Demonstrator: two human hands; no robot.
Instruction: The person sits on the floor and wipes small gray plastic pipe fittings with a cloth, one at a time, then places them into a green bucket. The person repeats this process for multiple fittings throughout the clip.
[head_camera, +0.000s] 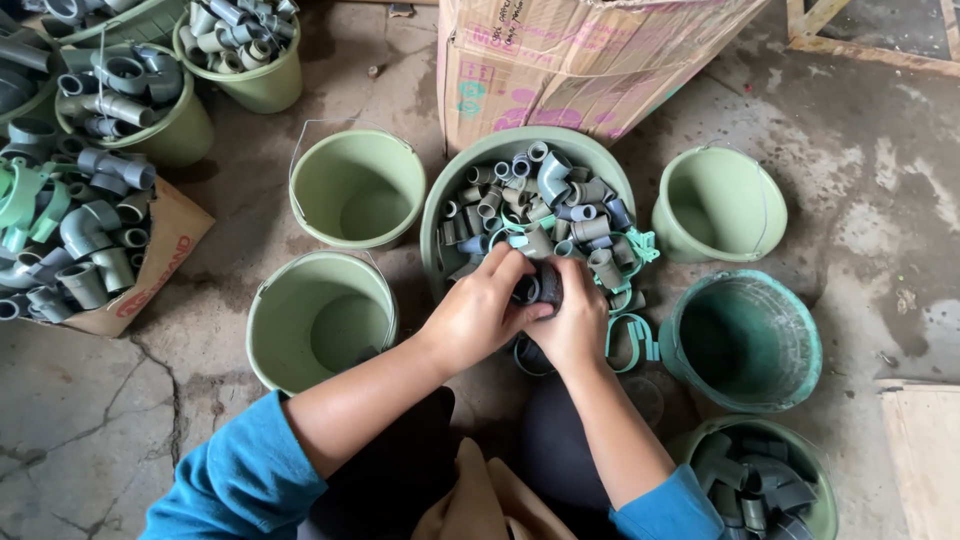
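I am holding one dark fitting (545, 285) with both hands (478, 312) (572, 318); the basin (440, 200) is still full, four near buckets (357, 187) empty.

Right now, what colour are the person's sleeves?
Blue sleeves, seen in the head view.

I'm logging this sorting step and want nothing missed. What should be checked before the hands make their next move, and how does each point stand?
1. Fitting held firmly: the left hand and right hand both close on a dark pipe fitting: ok.
2. Kind of fitting: mostly hidden by fingers: cannot tell.
3. Room in a bucket: the light green bucket beside the left hand holds nothing: ok.
4. Supply: the basin is piled with grey fittings: ok.
5. Snags: turquoise straps lie tangled beside the right hand: not ok.
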